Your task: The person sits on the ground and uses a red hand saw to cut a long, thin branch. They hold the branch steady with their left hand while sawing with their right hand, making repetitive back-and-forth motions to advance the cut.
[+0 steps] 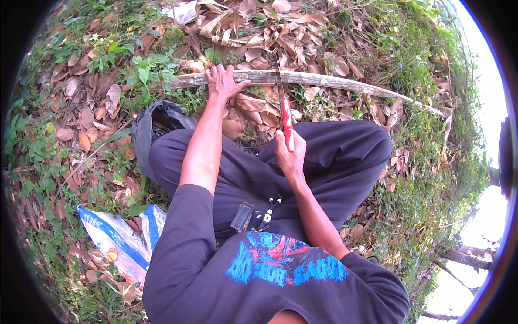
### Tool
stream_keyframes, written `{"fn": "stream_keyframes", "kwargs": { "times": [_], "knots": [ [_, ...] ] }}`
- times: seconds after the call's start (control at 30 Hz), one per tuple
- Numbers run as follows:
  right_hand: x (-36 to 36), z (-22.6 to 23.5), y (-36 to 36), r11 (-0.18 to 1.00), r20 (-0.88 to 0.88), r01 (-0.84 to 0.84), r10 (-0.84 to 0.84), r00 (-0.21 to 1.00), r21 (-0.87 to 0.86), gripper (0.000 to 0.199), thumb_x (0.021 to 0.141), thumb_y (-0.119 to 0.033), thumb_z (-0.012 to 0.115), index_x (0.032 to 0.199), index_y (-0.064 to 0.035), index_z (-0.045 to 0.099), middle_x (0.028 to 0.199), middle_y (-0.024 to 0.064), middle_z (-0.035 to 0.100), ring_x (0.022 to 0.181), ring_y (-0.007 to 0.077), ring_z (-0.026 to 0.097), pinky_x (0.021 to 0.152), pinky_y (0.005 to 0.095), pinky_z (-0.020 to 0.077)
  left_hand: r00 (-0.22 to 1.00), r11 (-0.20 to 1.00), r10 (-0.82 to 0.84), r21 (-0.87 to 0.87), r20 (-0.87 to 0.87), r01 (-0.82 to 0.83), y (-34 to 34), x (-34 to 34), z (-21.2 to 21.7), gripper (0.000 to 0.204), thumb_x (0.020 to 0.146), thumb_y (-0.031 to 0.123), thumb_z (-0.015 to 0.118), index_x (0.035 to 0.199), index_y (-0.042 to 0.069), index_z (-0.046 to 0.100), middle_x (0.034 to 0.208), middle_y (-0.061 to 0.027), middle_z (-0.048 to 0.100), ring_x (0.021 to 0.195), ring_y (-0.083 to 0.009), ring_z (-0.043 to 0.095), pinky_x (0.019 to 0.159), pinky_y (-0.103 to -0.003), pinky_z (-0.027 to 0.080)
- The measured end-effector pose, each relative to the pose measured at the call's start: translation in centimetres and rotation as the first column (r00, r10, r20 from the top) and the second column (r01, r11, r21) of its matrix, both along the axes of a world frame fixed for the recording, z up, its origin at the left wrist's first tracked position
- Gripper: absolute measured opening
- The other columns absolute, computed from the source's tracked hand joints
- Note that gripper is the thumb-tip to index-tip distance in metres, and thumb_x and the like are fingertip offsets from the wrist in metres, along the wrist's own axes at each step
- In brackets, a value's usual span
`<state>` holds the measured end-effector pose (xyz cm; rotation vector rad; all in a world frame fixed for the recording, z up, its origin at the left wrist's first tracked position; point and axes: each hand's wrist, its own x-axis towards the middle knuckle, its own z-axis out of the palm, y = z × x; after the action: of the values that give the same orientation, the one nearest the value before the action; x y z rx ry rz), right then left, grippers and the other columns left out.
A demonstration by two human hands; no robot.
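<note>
on leaf-strewn ground (81, 113), left hand (222, 81) flat on branch (324, 81), right hand (290, 154) grip clamps knife (286, 110)

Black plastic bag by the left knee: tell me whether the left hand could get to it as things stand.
Probably yes. The left hand is pressed flat on the long dry branch, holding nothing, and the black plastic bag lies close beside that forearm with only leaves between.

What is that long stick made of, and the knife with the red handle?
The stick looks like dry wood: grey, rough and matt. The knife seems to have a dull grey metal blade and a smooth red handle, probably plastic, though that is hard to tell. The right hand holds it; the left hand presses the stick.
</note>
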<state>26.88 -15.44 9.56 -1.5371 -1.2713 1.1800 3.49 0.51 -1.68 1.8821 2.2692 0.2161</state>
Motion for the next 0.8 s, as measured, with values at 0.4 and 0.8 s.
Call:
{"fn": "stream_keyframes", "kwargs": {
  "times": [0.4,0.8],
  "knots": [
    [1.6,3.1,-4.7,0.999,-0.042,0.007,-0.009,0.999,-0.039,0.026,0.097,-0.011,0.061,0.075,0.0001,0.052,0.058,-0.0041,0.044,0.053,0.0039,0.037,0.048,0.0277,0.0338,0.998,1.000,0.014,-0.021,0.058,-0.012,0.3,-0.4,-0.3,0.090,0.073,0.078,0.063,0.126,0.007,0.060,0.130,-0.0240,0.052,0.133,-0.0418,0.039,0.113,-0.062,0.019],
    [1.1,4.0,-2.0,0.999,-0.051,0.022,-0.024,0.998,-0.031,0.026,0.096,-0.010,0.060,0.073,-0.0011,0.052,0.059,-0.0033,0.041,0.055,0.0049,0.035,0.048,0.0280,0.0326,1.000,0.998,-0.008,0.069,-0.019,0.009,0.1,-0.7,-1.3,0.089,0.074,0.079,0.062,0.128,0.008,0.059,0.125,-0.0198,0.053,0.125,-0.0373,0.043,0.106,-0.058,0.027]
  ]
}}
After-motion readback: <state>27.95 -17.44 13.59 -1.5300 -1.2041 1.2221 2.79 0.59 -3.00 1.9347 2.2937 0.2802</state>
